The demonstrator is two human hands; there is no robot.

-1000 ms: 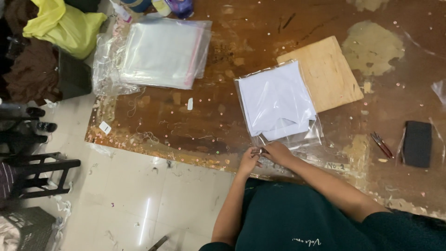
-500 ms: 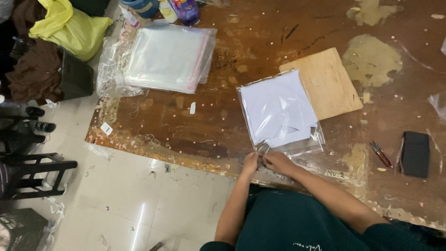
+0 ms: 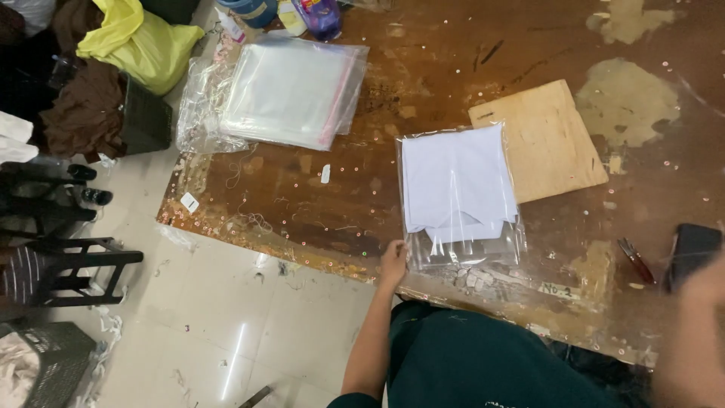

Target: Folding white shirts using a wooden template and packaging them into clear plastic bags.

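1. The clear plastic bag holding a folded white garment (image 3: 458,198) lies flat on the worn brown wooden table (image 3: 423,68), near the table's front edge; this bag serves as the landmark here.
2. The left hand (image 3: 393,262) is at the bag's near left corner, fingers curled and touching the open plastic end; whether they actually pinch the film cannot be told.
3. The right hand (image 3: 698,302) is only a blurred shape well to the right of the bag, close to the camera; its grip cannot be told.
4. A pale square plywood board (image 3: 545,137) lies just right of the bag, with the bag's far right corner overlapping it.
5. A stack of empty clear plastic bags (image 3: 291,92) rests well to the left of the bag and farther from the person.
6. A dark flat phone (image 3: 691,251) and a pair of reddish-handled snips (image 3: 636,261) lie to the right of the bag, near the blurred right hand.
7. A yellow plastic sack (image 3: 136,41) sits off the table, far left of the bag, beside dark cloth.
8. A black stool (image 3: 72,264) stands on the pale tiled floor (image 3: 226,332), left of and nearer than the bag.
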